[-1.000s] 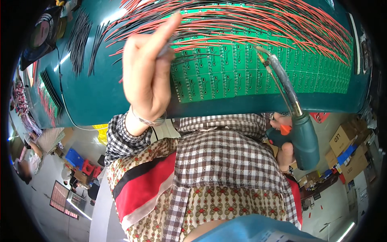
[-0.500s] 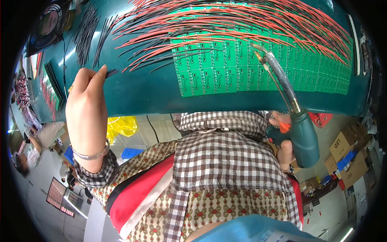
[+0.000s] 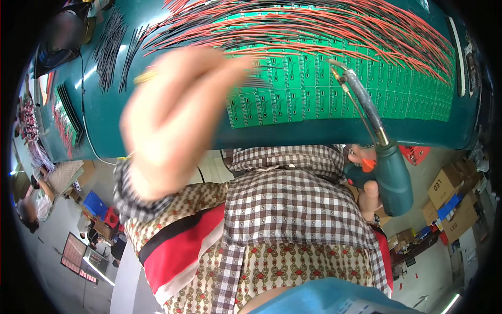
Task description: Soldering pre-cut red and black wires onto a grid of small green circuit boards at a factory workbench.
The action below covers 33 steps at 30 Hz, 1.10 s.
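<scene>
My right hand (image 3: 366, 180) is wrapped around the handle of a green soldering gun (image 3: 395, 180), a finger by its orange trigger. The metal barrel points up and away, with its tip (image 3: 334, 65) over the green circuit boards (image 3: 293, 107). Smeared by motion, my left hand (image 3: 178, 99) hovers over the left end of the boards, thumb and fingers drawn together. Faint grey streaks show beside its fingertips; what it holds cannot be made out. Many red and black wires (image 3: 314, 26) fan across the boards.
Bundles of black strands (image 3: 109, 49) lie at the far left of the teal table (image 3: 172, 31). Behind them stands a dark round fan-like device (image 3: 60, 34). A stack of boards with red wires (image 3: 68, 115) sits at the left edge. Cardboard boxes (image 3: 449, 193) stand on the floor at right.
My left hand has swung right from the black strands, where it pinched a small dark strip, to the boards' left end. My right hand and the soldering gun have barely moved.
</scene>
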Each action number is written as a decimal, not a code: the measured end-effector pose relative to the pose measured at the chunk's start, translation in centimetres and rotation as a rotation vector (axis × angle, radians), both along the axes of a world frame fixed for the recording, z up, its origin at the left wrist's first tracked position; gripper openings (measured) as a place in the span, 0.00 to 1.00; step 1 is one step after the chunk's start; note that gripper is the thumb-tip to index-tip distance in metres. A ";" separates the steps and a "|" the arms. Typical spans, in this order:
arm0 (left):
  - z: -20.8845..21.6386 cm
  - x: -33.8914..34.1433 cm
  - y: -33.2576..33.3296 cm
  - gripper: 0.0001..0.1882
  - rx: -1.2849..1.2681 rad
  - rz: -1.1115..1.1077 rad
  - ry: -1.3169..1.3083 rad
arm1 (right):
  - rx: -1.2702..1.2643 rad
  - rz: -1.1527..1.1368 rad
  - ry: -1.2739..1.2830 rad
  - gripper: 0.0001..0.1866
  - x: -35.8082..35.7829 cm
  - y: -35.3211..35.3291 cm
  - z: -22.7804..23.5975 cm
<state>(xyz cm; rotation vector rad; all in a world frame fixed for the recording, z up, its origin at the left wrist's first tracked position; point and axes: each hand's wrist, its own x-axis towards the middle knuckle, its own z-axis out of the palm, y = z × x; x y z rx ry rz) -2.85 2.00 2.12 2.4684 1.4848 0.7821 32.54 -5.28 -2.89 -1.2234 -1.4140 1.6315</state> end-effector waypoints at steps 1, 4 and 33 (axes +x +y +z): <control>-1.5 1.2 0.9 0.20 -0.039 -0.079 -0.032 | 0.001 0.001 -0.009 0.39 -0.2 0.0 0.2; -4.4 3.3 1.8 0.20 -0.116 -0.149 0.006 | -0.027 -0.032 -0.040 0.37 -0.5 0.0 1.2; -6.5 4.1 1.1 0.22 0.040 -0.127 -0.035 | 0.133 0.032 -0.150 0.33 -0.3 -0.7 1.4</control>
